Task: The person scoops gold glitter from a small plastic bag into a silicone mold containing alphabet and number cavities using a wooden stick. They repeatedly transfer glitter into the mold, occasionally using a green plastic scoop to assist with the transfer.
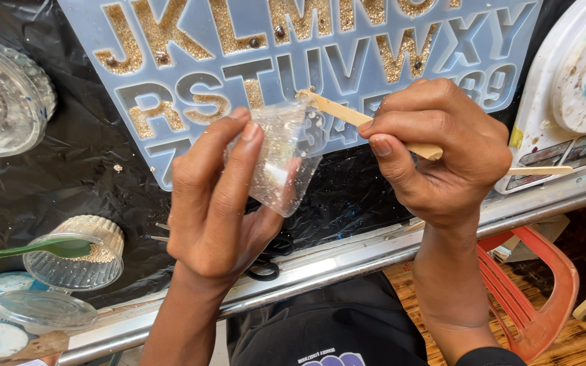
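Left hand (215, 203) pinching glitter bag (279, 152), wooden stick (367, 122) dipping

Open passage lies over the black sheet (69, 176) between the alphabet mould (306, 61) and the ribbed cup (76, 254). Obstacles: the glass dish (1, 95) at far left, the spattered scale (564, 95) at right, the bench rail (347, 261) along the near edge.
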